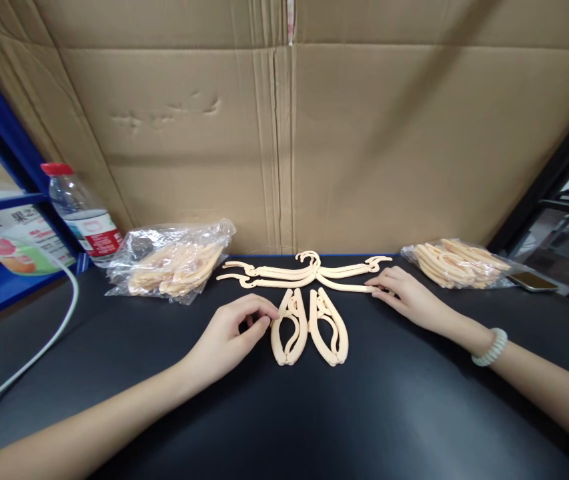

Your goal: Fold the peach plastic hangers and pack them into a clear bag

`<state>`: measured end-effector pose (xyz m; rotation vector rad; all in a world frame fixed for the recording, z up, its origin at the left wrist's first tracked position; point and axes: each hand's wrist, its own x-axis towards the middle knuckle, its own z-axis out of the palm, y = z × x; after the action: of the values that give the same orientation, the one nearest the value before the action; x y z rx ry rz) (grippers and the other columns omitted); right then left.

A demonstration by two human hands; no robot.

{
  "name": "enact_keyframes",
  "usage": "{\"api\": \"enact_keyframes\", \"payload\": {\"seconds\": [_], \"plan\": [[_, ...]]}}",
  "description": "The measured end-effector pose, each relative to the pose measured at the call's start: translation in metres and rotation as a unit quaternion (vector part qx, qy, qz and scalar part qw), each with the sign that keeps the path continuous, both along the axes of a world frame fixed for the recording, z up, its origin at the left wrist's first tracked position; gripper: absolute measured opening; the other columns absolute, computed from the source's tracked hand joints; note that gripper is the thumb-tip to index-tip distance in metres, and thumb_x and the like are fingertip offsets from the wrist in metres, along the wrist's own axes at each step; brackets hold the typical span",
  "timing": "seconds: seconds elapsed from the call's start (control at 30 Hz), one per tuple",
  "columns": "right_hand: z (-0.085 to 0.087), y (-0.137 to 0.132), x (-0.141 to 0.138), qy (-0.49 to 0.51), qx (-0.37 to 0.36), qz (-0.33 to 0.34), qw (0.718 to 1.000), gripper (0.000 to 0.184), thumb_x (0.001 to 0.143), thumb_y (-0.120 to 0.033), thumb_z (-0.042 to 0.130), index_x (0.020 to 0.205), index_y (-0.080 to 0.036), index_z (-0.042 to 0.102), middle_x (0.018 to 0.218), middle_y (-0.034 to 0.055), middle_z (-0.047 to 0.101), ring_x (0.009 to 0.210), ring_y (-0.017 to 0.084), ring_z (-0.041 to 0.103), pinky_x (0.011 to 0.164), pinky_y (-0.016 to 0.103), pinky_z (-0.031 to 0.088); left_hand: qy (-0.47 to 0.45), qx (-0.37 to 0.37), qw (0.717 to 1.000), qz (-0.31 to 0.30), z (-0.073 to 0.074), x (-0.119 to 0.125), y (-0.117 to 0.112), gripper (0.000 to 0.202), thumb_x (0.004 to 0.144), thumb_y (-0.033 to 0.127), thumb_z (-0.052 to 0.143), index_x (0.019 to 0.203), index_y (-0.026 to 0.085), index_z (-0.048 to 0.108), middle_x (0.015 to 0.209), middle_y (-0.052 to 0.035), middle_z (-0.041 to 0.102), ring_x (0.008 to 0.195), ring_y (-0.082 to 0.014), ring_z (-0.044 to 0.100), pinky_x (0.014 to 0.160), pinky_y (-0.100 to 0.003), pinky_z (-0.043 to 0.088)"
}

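Note:
Two pale-peach folding clothes hangers lie folded side by side in the middle of the table. My left hand [229, 333] has its fingers curled and its thumb and index fingertip at the outer edge of the left folded hanger [302, 330]. The right folded hanger [341, 330] lies just beside it, untouched. Behind them are unfolded hangers [284, 271] with arms spread and hooks overlapping at the centre. My right hand [404, 297] is closed at the right arm end of the nearest unfolded hanger [347, 287], the fingertips pinching it. That hanger lies flat on the table.
Clear plastic bags of folded hangers lie at left [179, 270] and right [457, 263]. A phone [534, 282] is beside the right bag. A red-capped bottle [89, 227] and a white cable [57, 337] are at left. Cardboard [189, 133] walls the back of the black table [314, 427].

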<state>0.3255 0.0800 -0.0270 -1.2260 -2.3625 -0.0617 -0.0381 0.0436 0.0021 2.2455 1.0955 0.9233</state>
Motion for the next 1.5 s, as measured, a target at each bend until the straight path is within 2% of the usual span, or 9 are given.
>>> {"api": "enact_keyframes", "payload": {"seconds": [0.1,0.23,0.5,0.7,0.8,0.93,1.07,1.27,1.5], "plan": [[0.003,-0.004,-0.004,0.018,-0.008,-0.004,1.000,0.022,0.098,-0.031,0.044,0.094,-0.019,0.062,0.092,0.0088,0.059,0.088,0.024,0.055,0.077,0.040,0.050,-0.003,0.003,1.000,-0.005,-0.001,0.000,0.001,0.020,0.088,0.024,0.048,0.087,0.019,0.068,0.094,-0.0047,0.071,0.086,-0.0190,0.065,0.073,-0.030,0.050],[0.006,-0.009,-0.009,0.042,-0.015,-0.017,0.999,0.021,0.097,-0.032,0.043,0.091,-0.019,0.059,0.091,0.0081,0.060,0.084,0.022,0.056,0.072,0.037,0.050,-0.007,-0.002,1.000,-0.005,-0.001,-0.001,0.000,0.021,0.088,0.024,0.048,0.087,0.019,0.068,0.095,-0.0048,0.070,0.087,-0.0191,0.065,0.076,-0.031,0.051],[0.005,-0.009,-0.010,0.102,-0.019,-0.055,0.993,0.023,0.098,-0.038,0.043,0.096,-0.021,0.057,0.083,0.0048,0.065,0.072,0.020,0.061,0.065,0.033,0.049,-0.006,0.001,1.000,0.006,0.001,0.000,-0.001,0.021,0.088,0.023,0.048,0.085,0.019,0.068,0.093,-0.0042,0.071,0.087,-0.0195,0.065,0.074,-0.031,0.051],[0.006,-0.007,-0.008,0.177,0.036,-0.066,0.981,0.031,0.097,-0.042,0.043,0.114,-0.021,0.058,0.096,0.0086,0.067,0.077,0.022,0.062,0.068,0.036,0.052,-0.010,-0.029,0.999,0.029,0.001,0.000,-0.002,0.019,0.087,0.025,0.049,0.088,0.019,0.067,0.090,-0.0039,0.070,0.085,-0.0191,0.065,0.077,-0.032,0.052],[0.011,-0.011,-0.010,0.183,0.060,-0.065,0.979,0.028,0.097,-0.040,0.043,0.112,-0.022,0.059,0.100,0.0097,0.066,0.081,0.023,0.061,0.067,0.037,0.052,-0.048,-0.055,0.997,0.040,-0.003,-0.001,0.000,0.020,0.086,0.027,0.051,0.098,0.019,0.064,0.095,-0.0053,0.068,0.089,-0.0196,0.065,0.080,-0.034,0.054],[0.015,-0.015,-0.013,0.177,0.094,-0.072,0.977,0.024,0.097,-0.038,0.044,0.106,-0.022,0.060,0.095,0.0093,0.066,0.077,0.023,0.060,0.065,0.038,0.050,-0.140,-0.105,0.981,0.082,-0.011,-0.003,0.005,0.043,0.083,0.032,0.055,0.122,0.017,0.050,0.112,-0.0104,0.062,0.091,-0.0205,0.065,0.083,-0.040,0.055],[0.016,-0.017,-0.014,0.147,0.122,-0.054,0.980,0.021,0.097,-0.034,0.044,0.105,-0.022,0.060,0.091,0.0089,0.066,0.076,0.024,0.060,0.069,0.039,0.049,-0.187,-0.122,0.968,0.110,-0.014,-0.002,0.005,0.053,0.082,0.032,0.055,0.130,0.017,0.039,0.120,-0.0128,0.056,0.085,-0.0189,0.066,0.080,-0.040,0.057],[0.015,-0.019,-0.015,0.110,0.153,-0.023,0.982,0.018,0.097,-0.029,0.045,0.104,-0.021,0.061,0.092,0.0080,0.067,0.083,0.024,0.062,0.076,0.039,0.047,-0.179,-0.106,0.976,0.061,-0.010,0.000,0.000,0.062,0.087,0.033,0.054,0.142,0.021,0.029,0.121,-0.0104,0.053,0.087,-0.0170,0.066,0.083,-0.038,0.056],[0.013,-0.023,-0.022,0.073,0.186,0.005,0.980,0.016,0.098,-0.021,0.047,0.110,-0.020,0.058,0.093,0.0064,0.065,0.084,0.022,0.060,0.074,0.035,0.045,-0.094,-0.042,0.994,0.042,-0.012,0.000,-0.001,0.046,0.088,0.032,0.053,0.132,0.019,0.050,0.103,-0.0067,0.064,0.083,-0.0174,0.063,0.077,-0.032,0.055]]}}
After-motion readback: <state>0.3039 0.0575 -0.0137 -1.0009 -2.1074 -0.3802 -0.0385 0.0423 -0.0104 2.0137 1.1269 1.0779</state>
